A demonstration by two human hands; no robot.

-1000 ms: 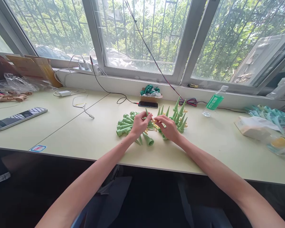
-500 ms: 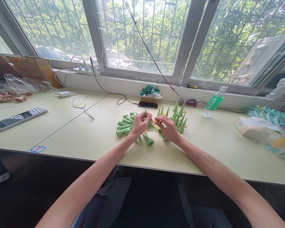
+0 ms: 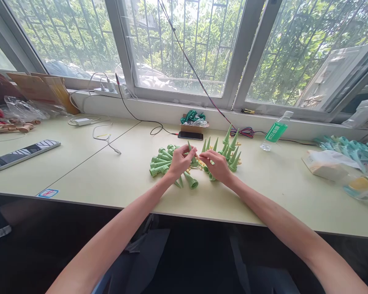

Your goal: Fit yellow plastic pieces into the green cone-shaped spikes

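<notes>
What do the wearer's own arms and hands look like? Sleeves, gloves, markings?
Left arm and right arm: bare as far as the view shows, no sleeves, watch or cables. Left hand and right hand: ungloved. One small dark dot near the left wrist. Too small to rule out rings.
</notes>
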